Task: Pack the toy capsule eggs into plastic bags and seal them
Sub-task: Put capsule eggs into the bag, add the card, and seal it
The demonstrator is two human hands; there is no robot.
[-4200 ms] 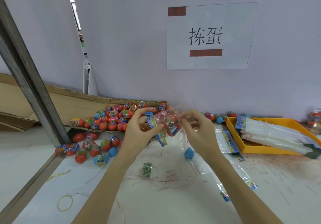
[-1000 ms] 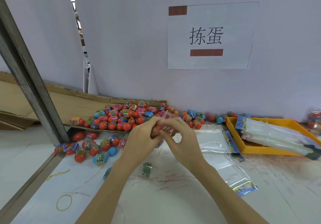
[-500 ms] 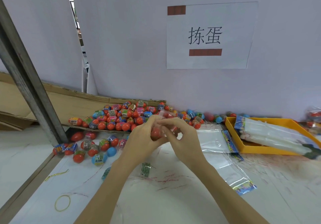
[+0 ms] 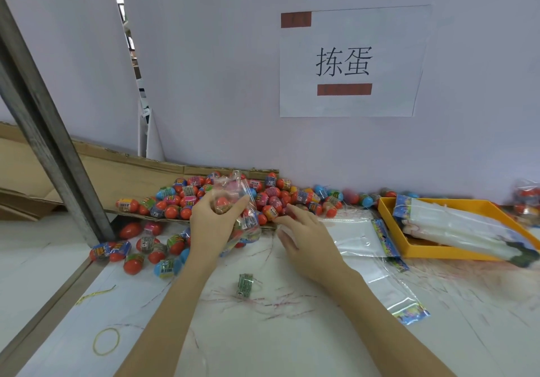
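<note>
Field notes, left to right. A rubber band (image 4: 106,340) lay flat on the table (image 4: 292,347) near my left, likely kept within reach for closing bags. Loose eggs (image 4: 146,248) were scattered beside the metal post (image 4: 49,131); the main heap (image 4: 187,198) sat on a cardboard flap (image 4: 131,172) against the wall, which kept it from rolling off.

My left hand (image 4: 213,221) had its fingers curled round a clear bag (image 4: 236,201), its mouth upward, with a red egg visible inside; I judged that kept it open for filling. My right hand (image 4: 306,239) reached toward the heap, fingers loosely spread, fingertips at an egg (image 4: 270,211); I could not tell whether it was gripped. Spare bags (image 4: 362,237) lay flat beside an orange tray (image 4: 438,252) of more.
</note>
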